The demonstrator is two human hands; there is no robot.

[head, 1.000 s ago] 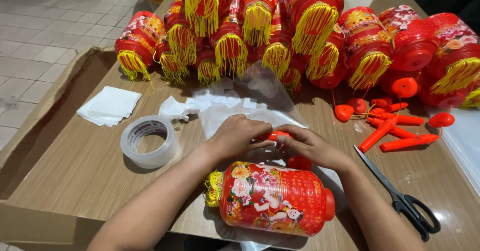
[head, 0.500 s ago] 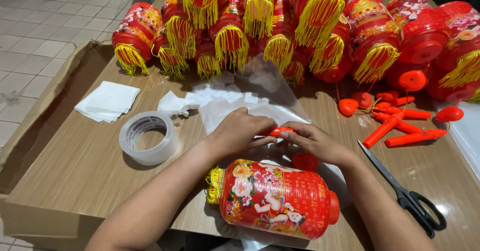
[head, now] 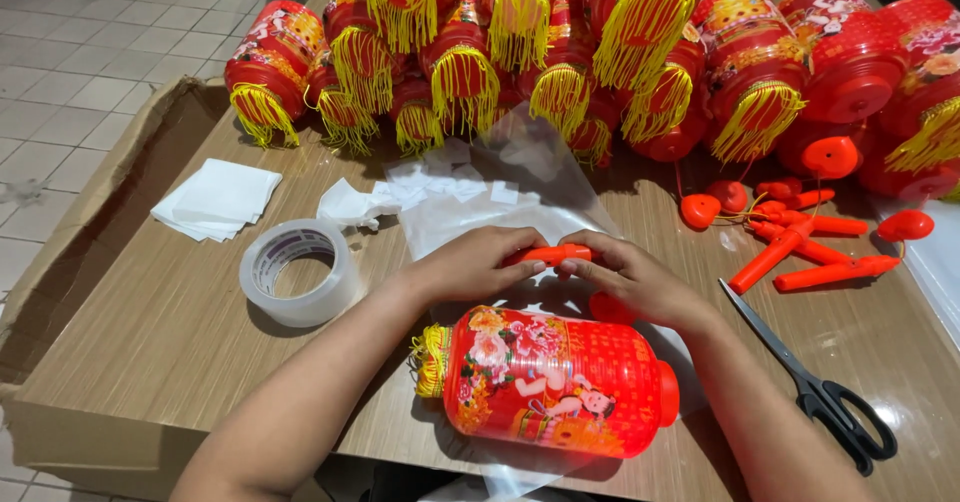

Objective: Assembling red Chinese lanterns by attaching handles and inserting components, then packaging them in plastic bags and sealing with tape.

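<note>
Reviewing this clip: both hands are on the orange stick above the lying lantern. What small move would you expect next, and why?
Probably bringing the orange stick down toward the red lantern. The left hand and right hand pinch it together by the fingertips, just above the lantern lying on its side on the clear plastic sheet, and other sticks lie loose nearby.

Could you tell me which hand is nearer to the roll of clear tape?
Left. The left hand lies just right of the tape roll; the right hand sits farther right, past the orange stick both hands grip.
</note>
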